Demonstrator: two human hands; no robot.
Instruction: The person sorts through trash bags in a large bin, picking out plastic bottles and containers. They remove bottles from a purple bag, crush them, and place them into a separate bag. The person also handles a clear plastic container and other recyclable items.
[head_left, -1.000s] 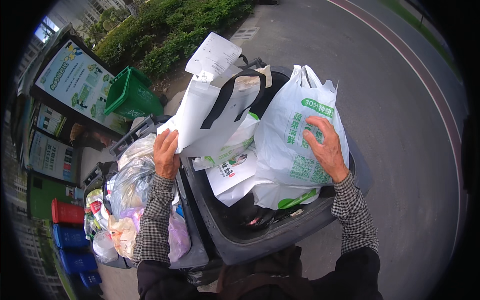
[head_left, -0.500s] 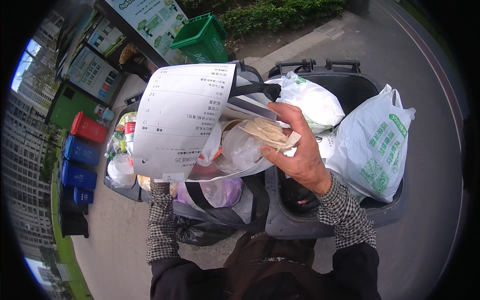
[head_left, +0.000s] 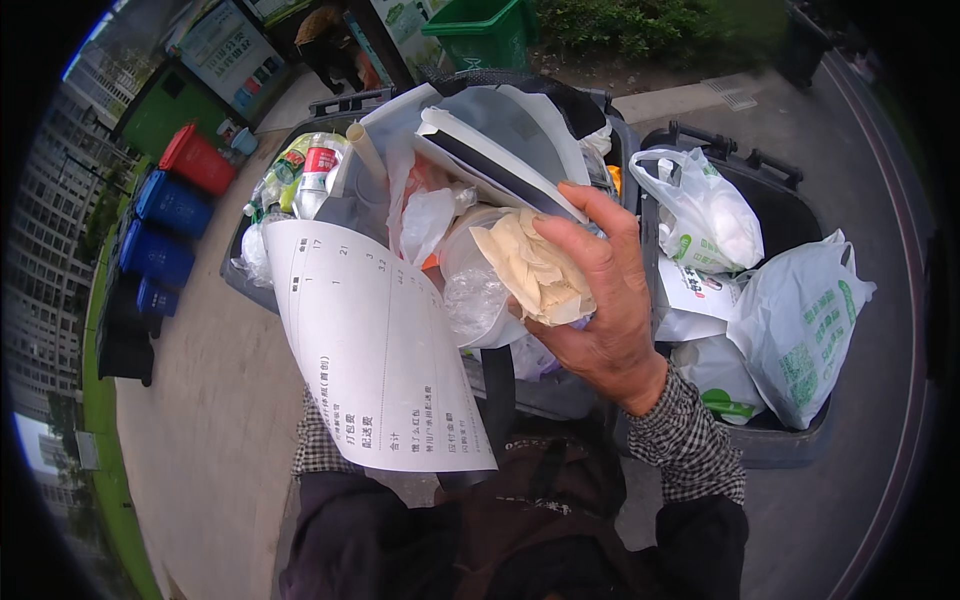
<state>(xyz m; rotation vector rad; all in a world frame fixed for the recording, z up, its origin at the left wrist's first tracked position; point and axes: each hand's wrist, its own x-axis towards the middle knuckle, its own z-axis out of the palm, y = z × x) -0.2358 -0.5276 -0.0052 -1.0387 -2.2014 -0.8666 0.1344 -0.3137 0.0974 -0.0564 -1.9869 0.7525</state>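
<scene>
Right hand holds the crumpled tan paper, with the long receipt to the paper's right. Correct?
Wrong side: the head view shows the long receipt to the left of the crumpled tan paper. The right hand does hold that paper.

Receipt: smooth white paper, matt
Napkin wad: tan paper, creased, matt
Clear container: thin see-through plastic, glossy
Black strap: woven-looking cloth, matt
Carrier bag: thin whitish plastic, wrinkled, with a soft sheen
Grey bin: hard plastic, mostly dull
Green bin: smooth plastic, slight sheen
Checked sleeve: woven cloth, matt
Road: grey asphalt, matt
</scene>
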